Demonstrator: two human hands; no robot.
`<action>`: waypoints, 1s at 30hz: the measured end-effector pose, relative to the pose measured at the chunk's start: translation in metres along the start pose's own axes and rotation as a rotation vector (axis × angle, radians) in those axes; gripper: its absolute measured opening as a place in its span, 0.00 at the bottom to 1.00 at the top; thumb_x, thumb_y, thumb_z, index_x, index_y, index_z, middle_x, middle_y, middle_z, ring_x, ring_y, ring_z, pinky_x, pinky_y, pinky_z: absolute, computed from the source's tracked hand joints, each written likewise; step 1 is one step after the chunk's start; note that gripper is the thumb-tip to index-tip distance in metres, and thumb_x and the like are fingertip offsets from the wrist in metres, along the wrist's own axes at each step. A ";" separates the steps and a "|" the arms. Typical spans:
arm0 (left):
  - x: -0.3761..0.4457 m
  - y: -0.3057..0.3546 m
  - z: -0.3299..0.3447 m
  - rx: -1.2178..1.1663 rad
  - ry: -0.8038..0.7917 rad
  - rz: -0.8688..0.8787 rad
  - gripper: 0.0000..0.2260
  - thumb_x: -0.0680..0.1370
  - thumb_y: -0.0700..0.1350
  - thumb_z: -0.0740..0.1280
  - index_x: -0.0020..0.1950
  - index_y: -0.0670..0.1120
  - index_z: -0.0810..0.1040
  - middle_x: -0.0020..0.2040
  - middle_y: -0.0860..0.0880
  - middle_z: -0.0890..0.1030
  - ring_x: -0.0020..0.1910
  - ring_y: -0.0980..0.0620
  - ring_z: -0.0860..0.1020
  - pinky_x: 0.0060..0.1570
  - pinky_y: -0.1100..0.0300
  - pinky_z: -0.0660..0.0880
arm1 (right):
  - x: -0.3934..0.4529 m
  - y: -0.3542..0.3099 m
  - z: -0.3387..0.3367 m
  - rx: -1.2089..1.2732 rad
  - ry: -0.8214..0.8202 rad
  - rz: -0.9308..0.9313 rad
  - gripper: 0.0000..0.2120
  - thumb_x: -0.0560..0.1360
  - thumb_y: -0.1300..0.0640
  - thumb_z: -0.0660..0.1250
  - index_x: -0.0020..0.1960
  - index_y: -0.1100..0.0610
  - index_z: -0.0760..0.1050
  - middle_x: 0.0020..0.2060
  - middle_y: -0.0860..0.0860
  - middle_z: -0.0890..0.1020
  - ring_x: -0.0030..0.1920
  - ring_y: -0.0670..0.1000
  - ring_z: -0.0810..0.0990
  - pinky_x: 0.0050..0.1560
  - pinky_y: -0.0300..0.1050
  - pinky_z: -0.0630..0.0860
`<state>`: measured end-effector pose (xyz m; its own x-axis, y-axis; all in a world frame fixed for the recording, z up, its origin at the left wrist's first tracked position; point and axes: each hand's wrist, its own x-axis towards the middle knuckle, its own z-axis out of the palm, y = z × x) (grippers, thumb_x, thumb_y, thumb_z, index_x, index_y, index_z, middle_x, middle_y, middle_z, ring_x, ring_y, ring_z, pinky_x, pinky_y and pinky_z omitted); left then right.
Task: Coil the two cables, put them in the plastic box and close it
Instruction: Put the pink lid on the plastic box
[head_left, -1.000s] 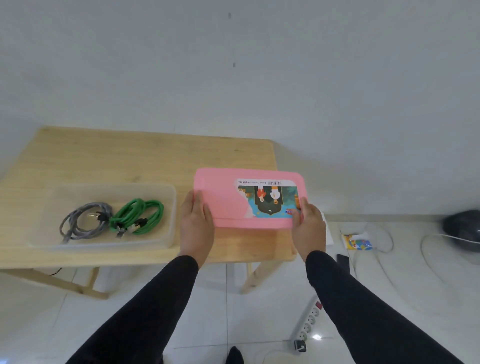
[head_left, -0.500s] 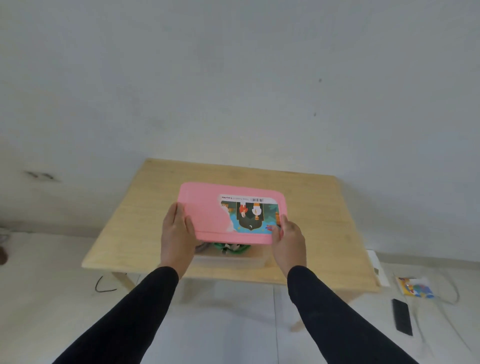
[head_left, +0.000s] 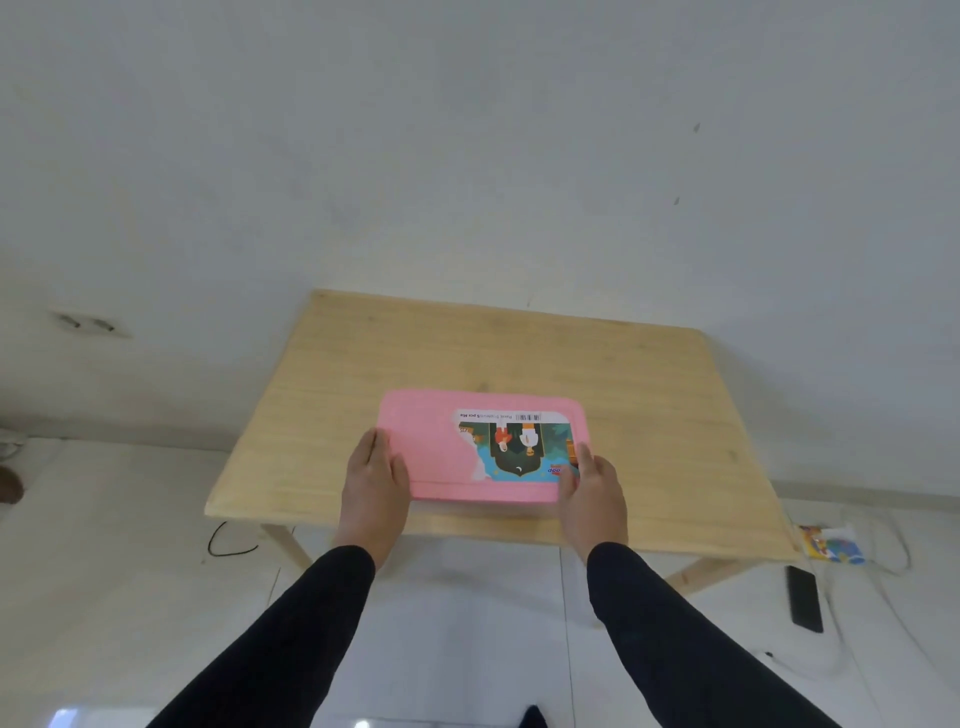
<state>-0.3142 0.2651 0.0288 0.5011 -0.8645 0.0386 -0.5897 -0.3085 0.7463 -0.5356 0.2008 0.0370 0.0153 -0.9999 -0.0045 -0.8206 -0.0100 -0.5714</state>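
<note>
Pink lid (head_left: 441, 447): lies flat, near the front edge of the table (head_left: 649, 405), roughly centred left to right. Long sides run left to right. A colourful printed label (head_left: 519, 449) with a barcode strip covers its right half; the print reads upside down from this view.
Plastic box: hidden under the pink lid; its walls cannot be made out. Whether the lid is fully seated cannot be told.
Cables: out of sight, covered by the pink lid.
Left hand (head_left: 375, 480): rests on the lid's left end, palm down. Fingers (head_left: 370, 448) lie close together and extended along the left edge, thumb over the top surface. Black sleeve to the wrist.
Right hand (head_left: 593, 491): rests on the lid's right front corner, palm down. Fingers held together along the right edge, thumb on the label. Black sleeve to the wrist.
Table: light wood, standing against a white wall; bare surface on all sides of the lid.
Floor: pale tiles; a black flat device (head_left: 805, 597) and a colourful packet (head_left: 831, 543) lie to the right of the table, a loop of dark cord (head_left: 228, 540) to its left.
</note>
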 end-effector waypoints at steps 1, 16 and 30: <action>0.001 -0.001 0.001 -0.001 -0.003 -0.007 0.20 0.81 0.43 0.53 0.72 0.38 0.61 0.72 0.43 0.64 0.71 0.48 0.63 0.68 0.64 0.56 | 0.001 0.000 0.001 0.007 0.006 -0.002 0.18 0.79 0.57 0.55 0.68 0.56 0.64 0.57 0.59 0.72 0.49 0.58 0.76 0.47 0.45 0.71; -0.007 -0.010 0.014 -0.234 0.077 -0.085 0.20 0.82 0.50 0.53 0.74 0.49 0.62 0.73 0.50 0.67 0.71 0.52 0.65 0.66 0.65 0.57 | -0.001 0.009 0.011 0.318 -0.011 0.086 0.20 0.79 0.55 0.56 0.71 0.50 0.62 0.57 0.58 0.75 0.59 0.56 0.73 0.58 0.42 0.66; 0.064 0.014 0.022 -0.314 0.110 -0.080 0.20 0.82 0.49 0.52 0.74 0.49 0.60 0.72 0.49 0.67 0.71 0.51 0.65 0.65 0.65 0.59 | 0.068 -0.013 0.010 0.385 0.080 0.065 0.20 0.79 0.56 0.55 0.71 0.49 0.63 0.57 0.58 0.75 0.57 0.54 0.73 0.57 0.38 0.64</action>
<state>-0.3042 0.1963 0.0270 0.6132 -0.7894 0.0297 -0.3301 -0.2219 0.9175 -0.5185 0.1327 0.0361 -0.0870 -0.9962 0.0045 -0.5437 0.0437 -0.8382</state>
